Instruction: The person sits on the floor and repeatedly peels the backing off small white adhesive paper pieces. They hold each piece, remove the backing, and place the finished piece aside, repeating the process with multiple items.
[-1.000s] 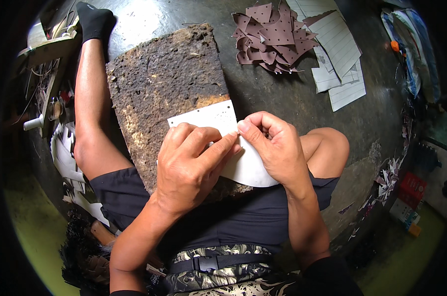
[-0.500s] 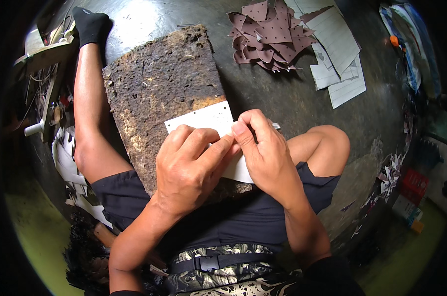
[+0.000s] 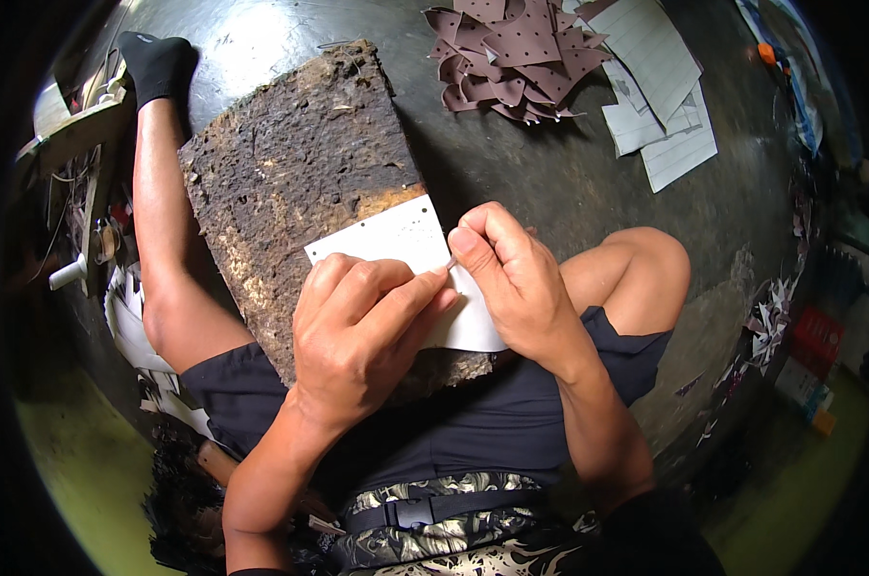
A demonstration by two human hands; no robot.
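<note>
A white sheet piece [image 3: 396, 240] with small punched holes lies on a rough, worn brown board [image 3: 300, 182] that rests across my lap. My left hand [image 3: 357, 336] presses down on the sheet's near side, index finger stretched toward the right. My right hand [image 3: 516, 278] sits on the sheet's right edge, its thumb and forefinger pinched on a thin small tool whose tip [image 3: 451, 261] shows between both hands. What the tool is cannot be told.
A heap of perforated brown cut pieces [image 3: 511, 48] lies on the dark floor beyond the board. White paper sheets [image 3: 660, 96] lie to its right. My left leg with a black sock [image 3: 156, 62] stretches along the board's left side. Clutter lines both floor edges.
The white sheet has shifted slightly left and away on the board. My right hand has slid along its right edge, and both hands have closed in together.
</note>
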